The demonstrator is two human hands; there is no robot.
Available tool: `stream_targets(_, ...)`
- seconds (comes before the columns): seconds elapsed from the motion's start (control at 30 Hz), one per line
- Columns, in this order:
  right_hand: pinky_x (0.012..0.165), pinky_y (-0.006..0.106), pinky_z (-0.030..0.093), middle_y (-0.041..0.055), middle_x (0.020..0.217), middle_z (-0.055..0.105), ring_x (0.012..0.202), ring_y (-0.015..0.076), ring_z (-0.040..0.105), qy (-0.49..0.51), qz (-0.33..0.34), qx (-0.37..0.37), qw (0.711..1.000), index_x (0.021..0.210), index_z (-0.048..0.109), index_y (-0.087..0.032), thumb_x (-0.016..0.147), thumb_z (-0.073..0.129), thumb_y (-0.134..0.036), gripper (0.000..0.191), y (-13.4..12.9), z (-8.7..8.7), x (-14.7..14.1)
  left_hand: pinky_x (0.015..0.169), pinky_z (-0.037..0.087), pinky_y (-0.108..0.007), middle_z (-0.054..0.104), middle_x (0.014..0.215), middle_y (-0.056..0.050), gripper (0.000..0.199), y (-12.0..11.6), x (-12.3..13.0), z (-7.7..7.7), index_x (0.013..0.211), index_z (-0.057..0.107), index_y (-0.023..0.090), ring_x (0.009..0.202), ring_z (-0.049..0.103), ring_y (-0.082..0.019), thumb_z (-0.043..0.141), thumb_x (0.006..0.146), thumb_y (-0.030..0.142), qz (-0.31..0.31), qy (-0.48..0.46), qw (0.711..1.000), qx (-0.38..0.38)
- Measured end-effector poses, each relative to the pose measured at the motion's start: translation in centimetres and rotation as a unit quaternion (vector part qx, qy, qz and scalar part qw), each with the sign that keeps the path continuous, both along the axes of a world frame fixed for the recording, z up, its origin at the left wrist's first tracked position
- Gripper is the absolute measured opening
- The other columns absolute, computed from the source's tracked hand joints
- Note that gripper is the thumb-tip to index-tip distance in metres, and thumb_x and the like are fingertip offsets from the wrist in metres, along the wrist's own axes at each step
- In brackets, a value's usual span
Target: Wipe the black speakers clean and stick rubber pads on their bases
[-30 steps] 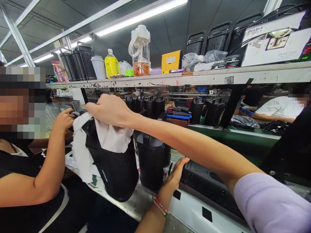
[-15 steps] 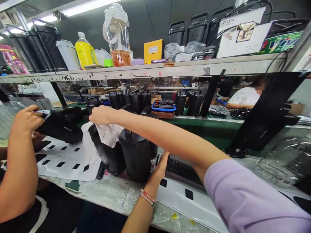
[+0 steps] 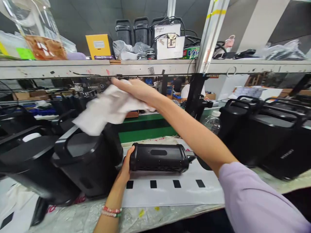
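Note:
A black cylindrical speaker [image 3: 159,157] lies on its side on a white sheet [image 3: 165,192] marked with black squares. My left hand [image 3: 126,161], with a beaded bracelet on the wrist, is at the speaker's left end, fingers partly hidden behind it. Raised above the bench, my right hand [image 3: 136,90] grips a white cloth [image 3: 104,106], which hangs to the left and is blurred by motion. Below the cloth and left of my left hand stand upright black speakers [image 3: 85,161] with handles on top.
More black speakers [image 3: 262,136] with handles stand at the right, beside a clear plastic bottle [image 3: 213,122]. A shelf [image 3: 136,68] crosses above the bench, carrying a yellow box [image 3: 98,46] and a jug. Another white cloth [image 3: 19,195] lies at the lower left.
The view has swung to the right. My right hand has lifted the white cloth away from the upright speaker. My left hand remains at the lying speaker, now more fully visible.

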State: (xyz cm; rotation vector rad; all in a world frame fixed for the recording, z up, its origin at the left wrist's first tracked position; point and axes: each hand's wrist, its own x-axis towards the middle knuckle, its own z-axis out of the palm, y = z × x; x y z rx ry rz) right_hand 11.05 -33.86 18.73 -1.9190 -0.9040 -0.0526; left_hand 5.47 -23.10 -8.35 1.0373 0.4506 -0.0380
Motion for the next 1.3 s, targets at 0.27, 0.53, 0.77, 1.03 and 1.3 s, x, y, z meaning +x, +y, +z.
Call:
stream_targets(0.27, 0.071, 0.027, 0.055, 0.0038, 0.092, 0.07, 0.081, 0.0186, 0.066, 0.281, -0.106, 0.146, 0.943, 0.097, 0.064, -0.018, 0.054, 0.09, -0.027, 0.051, -22.4, -10.4, -0.9, 0.047, 0.053, -0.02, 0.071, 0.06, 0.001, 0.025, -0.4, -0.2, 0.1, 0.088, 0.073, 0.014, 0.048, 0.064, -0.013, 0.068, 0.081, 0.037, 0.038, 0.021, 0.999, 0.001)
stream_targets(0.53, 0.073, 0.032, 0.056, 0.0075, 0.096, 0.071, 0.094, 0.0277, 0.066, 0.236, -0.429, 0.157, 0.858, 0.086, 0.07, -0.019, 0.059, 0.084, -0.05, 0.043, -32.2, -22.8, -6.9, 0.045, 0.052, -0.02, 0.069, 0.058, 0.002, 0.014, -0.5, 0.0, 0.1, 0.078, 0.07, 0.015, 0.043, 0.061, -0.012, 0.065, 0.078, 0.029, 0.077, 0.029, 0.997, 0.003)
stream_targets(0.77, 0.089, 0.04, 0.059, 0.0162, 0.118, 0.068, 0.115, 0.0295, 0.063, 0.43, -0.384, 0.399, 0.713, 0.091, 0.071, -0.018, 0.071, 0.06, -0.026, 0.025, -28.8, -23.2, -7.5, 0.066, 0.06, -0.028, 0.067, 0.052, 0.002, 0.014, -1.0, 0.1, -0.2, 0.068, 0.067, 0.018, 0.058, 0.07, -0.02, 0.066, 0.068, 0.031, 0.112, 0.029, 0.993, 0.005)
stream_targets(1.03, 0.117, 0.053, 0.022, 0.0077, 0.158, 0.028, 0.146, 0.0355, 0.023, -0.359, -0.57, -0.063, 0.736, 0.144, 0.043, -0.03, 0.094, 0.044, -0.038, 0.05, -29.1, -13.1, -1.3, 0.073, 0.061, -0.028, 0.07, 0.057, 0.005, 0.016, -0.8, 0.2, -0.8, 0.076, 0.069, 0.021, 0.066, 0.073, -0.021, 0.069, 0.063, 0.031, 0.133, 0.031, 0.991, 0.002)
stream_targets(1.3, 0.074, 0.046, 0.047, 0.0235, 0.108, 0.06, 0.099, 0.0389, 0.056, -0.213, -0.551, -0.392, 0.706, 0.108, 0.059, -0.01, 0.092, 0.041, -0.023, 0.028, -30.2, -14.5, 4.7, 0.079, 0.06, -0.027, 0.07, 0.055, 0.004, 0.01, -1.1, 0.2, -0.3, 0.074, 0.069, 0.021, 0.075, 0.075, -0.021, 0.061, 0.073, 0.026, 0.121, 0.05, 0.991, -0.026)
